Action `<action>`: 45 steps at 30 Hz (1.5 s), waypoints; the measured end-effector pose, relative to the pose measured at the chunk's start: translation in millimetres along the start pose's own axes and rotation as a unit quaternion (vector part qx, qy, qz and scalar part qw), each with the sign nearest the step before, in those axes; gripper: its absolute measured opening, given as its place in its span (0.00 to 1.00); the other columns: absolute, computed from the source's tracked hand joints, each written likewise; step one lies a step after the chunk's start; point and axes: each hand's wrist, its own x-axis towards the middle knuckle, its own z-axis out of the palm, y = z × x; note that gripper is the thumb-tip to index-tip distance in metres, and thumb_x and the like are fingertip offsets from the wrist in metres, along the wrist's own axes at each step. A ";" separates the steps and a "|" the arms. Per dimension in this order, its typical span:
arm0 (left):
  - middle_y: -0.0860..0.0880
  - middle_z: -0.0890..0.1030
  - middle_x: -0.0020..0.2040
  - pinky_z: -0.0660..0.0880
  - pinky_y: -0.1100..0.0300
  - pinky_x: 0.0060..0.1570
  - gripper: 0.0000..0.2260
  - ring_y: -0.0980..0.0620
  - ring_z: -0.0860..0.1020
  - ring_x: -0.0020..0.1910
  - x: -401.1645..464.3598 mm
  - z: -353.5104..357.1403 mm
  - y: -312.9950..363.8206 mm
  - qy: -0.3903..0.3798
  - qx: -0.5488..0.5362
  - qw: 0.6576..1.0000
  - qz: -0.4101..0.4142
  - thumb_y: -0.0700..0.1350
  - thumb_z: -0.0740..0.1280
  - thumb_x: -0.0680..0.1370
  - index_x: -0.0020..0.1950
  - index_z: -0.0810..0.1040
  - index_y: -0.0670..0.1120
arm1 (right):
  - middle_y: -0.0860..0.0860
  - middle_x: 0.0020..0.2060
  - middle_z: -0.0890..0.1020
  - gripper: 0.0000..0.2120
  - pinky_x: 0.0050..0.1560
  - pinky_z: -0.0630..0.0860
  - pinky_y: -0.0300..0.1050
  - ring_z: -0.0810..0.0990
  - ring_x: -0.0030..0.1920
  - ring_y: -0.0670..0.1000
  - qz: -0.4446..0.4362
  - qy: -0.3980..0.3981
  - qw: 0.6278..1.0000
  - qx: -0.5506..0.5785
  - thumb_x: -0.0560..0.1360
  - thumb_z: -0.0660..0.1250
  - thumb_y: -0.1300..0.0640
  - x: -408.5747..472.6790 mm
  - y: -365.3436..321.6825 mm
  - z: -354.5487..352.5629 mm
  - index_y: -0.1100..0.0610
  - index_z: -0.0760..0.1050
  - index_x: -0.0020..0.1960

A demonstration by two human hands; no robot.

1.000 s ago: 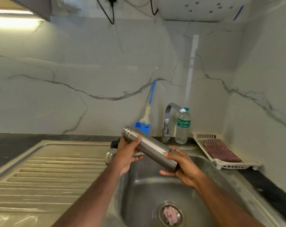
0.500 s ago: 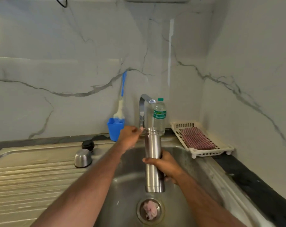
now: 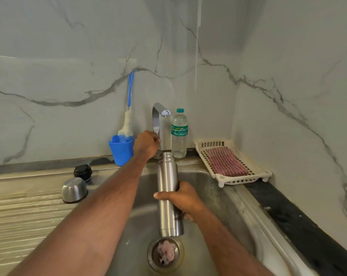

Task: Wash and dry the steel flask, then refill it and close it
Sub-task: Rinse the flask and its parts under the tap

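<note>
Steel flask [image 3: 167, 188], cylindrical and uncapped, stands upright over the stainless sink [image 3: 214, 198], right hand [image 3: 181, 198] grasping its middle. Left hand [image 3: 146, 144] fingers clench the chrome tap's [image 3: 158, 116] lever. Best keep the mouth centred under the spout. Blue plastic cup [image 3: 121, 149] holds a bottle brush [image 3: 128, 122]; cream slotted tray [image 3: 264, 174] holds a checked cloth [image 3: 226, 161].

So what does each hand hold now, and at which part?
Right hand grips the steel flask at mid-body. Left hand grips the tap near its base.

Brushed steel flask [image 3: 167, 180], glossy chrome tap [image 3: 156, 118] — matt steel sink [image 3: 214, 188], checked cloth [image 3: 226, 161], veined marble wall [image 3: 69, 56].
</note>
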 end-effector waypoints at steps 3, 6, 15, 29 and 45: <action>0.46 0.87 0.48 0.73 0.61 0.44 0.07 0.54 0.79 0.40 -2.5 0.6 0.5 0.016 -0.012 1.000 -0.002 0.44 0.70 0.80 0.53 0.87 0.43 | 0.48 0.47 0.87 0.39 0.47 0.86 0.53 0.87 0.45 0.49 0.000 0.000 1.000 0.006 0.49 0.83 0.38 0.8 0.7 -0.1 0.50 0.79 0.56; 0.45 0.86 0.44 0.75 0.59 0.41 0.08 0.52 0.80 0.39 -3.1 -0.8 -2.0 0.019 -0.029 0.999 -0.018 0.45 0.71 0.80 0.49 0.87 0.42 | 0.49 0.47 0.87 0.40 0.47 0.86 0.53 0.87 0.45 0.50 0.007 -0.001 1.000 0.016 0.48 0.83 0.38 0.8 0.7 -1.2 0.51 0.79 0.57; 0.45 0.85 0.42 0.71 0.64 0.34 0.07 0.55 0.78 0.35 -6.6 -1.4 -3.1 0.023 -0.061 0.997 -0.038 0.43 0.70 0.81 0.48 0.86 0.41 | 0.49 0.48 0.87 0.40 0.48 0.85 0.54 0.87 0.45 0.50 0.010 -0.006 1.000 0.022 0.48 0.84 0.39 1.1 1.1 -2.3 0.51 0.79 0.57; 0.44 0.85 0.57 0.75 0.60 0.48 0.13 0.53 0.79 0.46 -30.9 -4.2 -1.0 0.009 -0.108 0.991 -0.082 0.43 0.70 0.81 0.64 0.81 0.42 | 0.49 0.48 0.86 0.36 0.48 0.85 0.55 0.87 0.45 0.51 0.011 -0.014 1.000 0.000 0.52 0.84 0.42 -4.7 -1.8 -3.6 0.49 0.78 0.57; 0.53 0.81 0.60 0.80 0.48 0.51 0.18 0.51 0.81 0.57 -180.1 -18.5 0.8 -0.233 -0.379 0.879 -0.171 0.64 0.61 0.81 0.71 0.66 0.66 | 0.51 0.51 0.82 0.19 0.39 0.76 0.47 0.81 0.48 0.49 0.002 -0.049 0.998 0.025 0.82 0.61 0.40 -36.5 -36.2 2.7 0.51 0.72 0.66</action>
